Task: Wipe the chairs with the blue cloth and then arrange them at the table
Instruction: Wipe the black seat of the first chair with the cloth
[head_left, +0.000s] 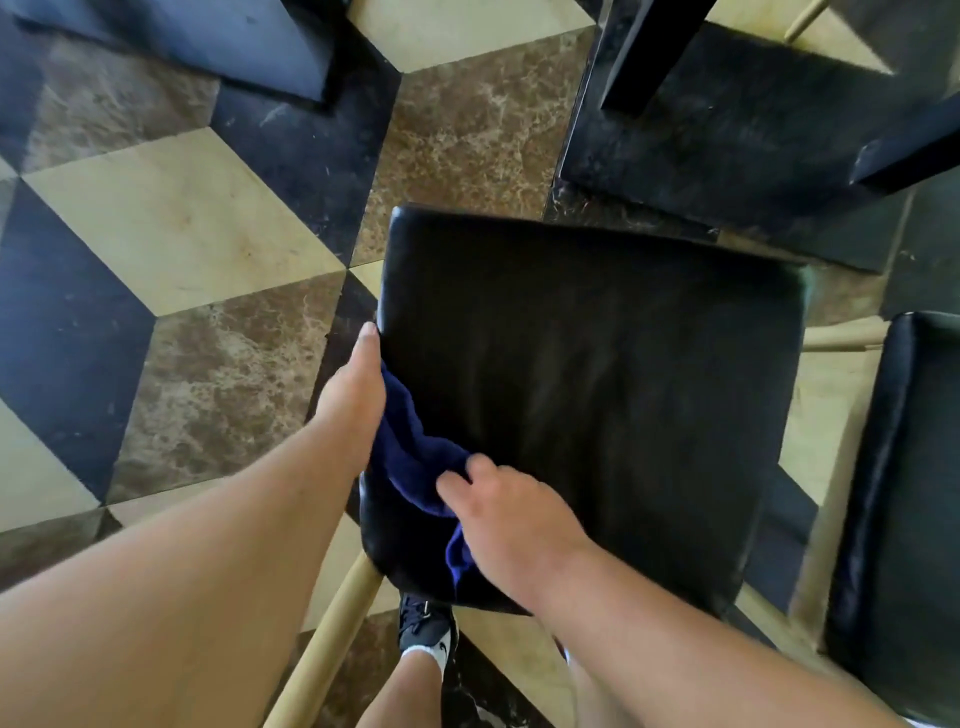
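A chair with a black leather seat (597, 389) and pale wooden legs stands right below me. A dark blue cloth (410, 467) lies bunched on the seat's near left corner. My left hand (353, 400) rests along the seat's left edge, touching the cloth with its palm side. My right hand (509, 525) presses down on the cloth's near part, fingers spread over it. The cloth is partly hidden under both hands.
A second black-seated chair (904, 493) stands at the right edge. A black table base with a dark leg (727, 130) is at the upper right, another dark base (208, 41) at the upper left. The floor is cube-patterned tile. My shoe (426, 629) shows under the seat.
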